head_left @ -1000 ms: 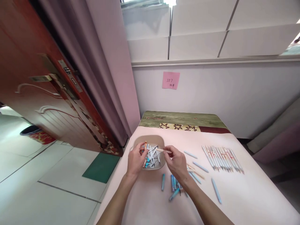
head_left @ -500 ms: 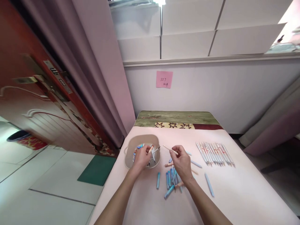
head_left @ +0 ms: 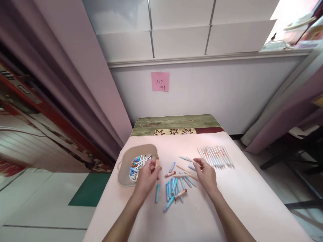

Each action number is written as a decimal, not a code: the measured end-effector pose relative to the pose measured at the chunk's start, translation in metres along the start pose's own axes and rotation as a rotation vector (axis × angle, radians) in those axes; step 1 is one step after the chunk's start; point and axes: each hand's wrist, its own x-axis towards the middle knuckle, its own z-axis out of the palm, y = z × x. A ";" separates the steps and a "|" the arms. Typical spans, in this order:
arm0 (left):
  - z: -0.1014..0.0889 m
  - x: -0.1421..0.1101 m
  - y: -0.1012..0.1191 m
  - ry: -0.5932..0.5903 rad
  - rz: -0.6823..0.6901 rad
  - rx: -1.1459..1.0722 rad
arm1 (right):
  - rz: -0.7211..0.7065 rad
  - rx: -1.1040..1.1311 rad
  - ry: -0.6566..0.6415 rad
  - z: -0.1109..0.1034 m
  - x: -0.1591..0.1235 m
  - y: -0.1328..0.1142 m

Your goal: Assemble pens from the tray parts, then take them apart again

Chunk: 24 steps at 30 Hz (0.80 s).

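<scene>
My left hand [head_left: 148, 175] is closed round a small orange pen part [head_left: 156, 162] and some thin white pieces, at the right rim of a beige tray [head_left: 123, 179] full of white and blue pen parts. My right hand [head_left: 206, 173] pinches a thin pale pen tube [head_left: 194, 161], held just above the pink table [head_left: 227, 201]. Between my hands lies a loose scatter of blue and orange pen caps and barrels [head_left: 174, 188].
A neat row of assembled pens [head_left: 215, 156] lies at the right back of the table. Behind stands a white wall with a pink sticky note [head_left: 160, 81]. A curtain and a red door are at the left, chair legs at the right.
The view has swung to the right. My left hand came out of the tray to its right rim. My right hand carried the thin tube right, away from the tray.
</scene>
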 end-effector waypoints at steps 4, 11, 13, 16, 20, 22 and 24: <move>0.043 -0.024 0.011 -0.093 0.161 0.306 | -0.079 -0.203 -0.005 0.004 -0.012 0.002; 0.084 -0.008 0.012 -0.069 0.175 0.980 | -0.273 -0.264 -0.065 0.028 -0.014 -0.010; 0.084 -0.011 0.010 -0.056 0.157 0.990 | -0.289 -0.279 -0.078 0.018 -0.014 -0.006; 0.074 -0.028 -0.004 -0.035 0.244 0.965 | -0.217 -0.381 -0.060 -0.016 -0.021 0.013; 0.055 -0.066 -0.045 0.010 0.522 0.786 | 0.060 -0.604 -0.154 -0.063 -0.041 0.046; 0.047 -0.085 -0.068 0.033 0.555 0.771 | 0.097 -0.615 -0.255 -0.071 -0.050 0.054; 0.042 -0.099 -0.087 0.025 0.538 0.792 | 0.093 -0.611 -0.328 -0.069 -0.055 0.053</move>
